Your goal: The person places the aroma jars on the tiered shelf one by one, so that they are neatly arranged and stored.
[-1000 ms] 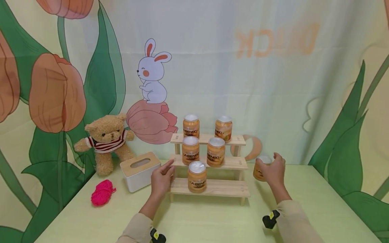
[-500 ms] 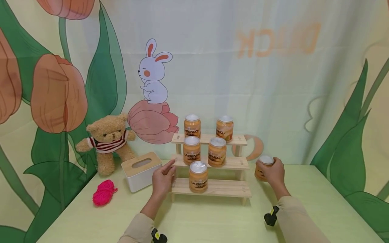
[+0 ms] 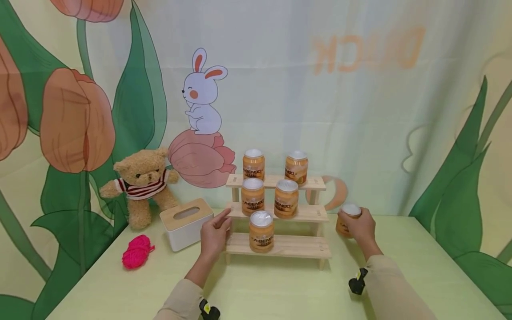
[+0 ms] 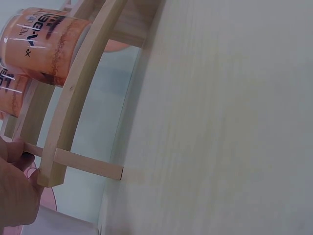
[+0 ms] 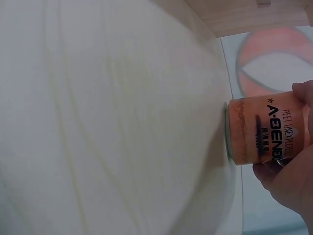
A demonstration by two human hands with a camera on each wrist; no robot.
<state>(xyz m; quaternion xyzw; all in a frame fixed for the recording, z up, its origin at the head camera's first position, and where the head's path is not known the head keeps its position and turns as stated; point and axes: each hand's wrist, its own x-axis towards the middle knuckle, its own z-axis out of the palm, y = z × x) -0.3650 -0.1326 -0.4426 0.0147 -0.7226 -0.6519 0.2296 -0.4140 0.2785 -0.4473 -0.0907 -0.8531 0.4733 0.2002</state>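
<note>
My right hand [image 3: 362, 227] grips an orange-labelled jar [image 3: 345, 226] with a silver lid, at the right of the wooden tiered rack [image 3: 302, 245]. In the right wrist view, the fingers and thumb lie on either side of the jar [image 5: 268, 129], its base close over the table. My left hand [image 3: 214, 233] touches the rack's left end, its index finger pointing along the middle tier. Matching jars stand on the rack: two on top, two on the middle tier, and one jar [image 3: 262, 233] at the lower tier's left.
To the left stand a white tissue box [image 3: 186, 233] with a wooden lid and a teddy bear [image 3: 144, 189] in a striped sweater. A ball of pink yarn [image 3: 137, 252] lies on the table [image 3: 280, 293] before them. Behind hangs a printed curtain [image 3: 360, 111].
My right hand's raised fingers have come down round the jar, which stays at nearly the same spot. The left hand keeps its place at the rack.
</note>
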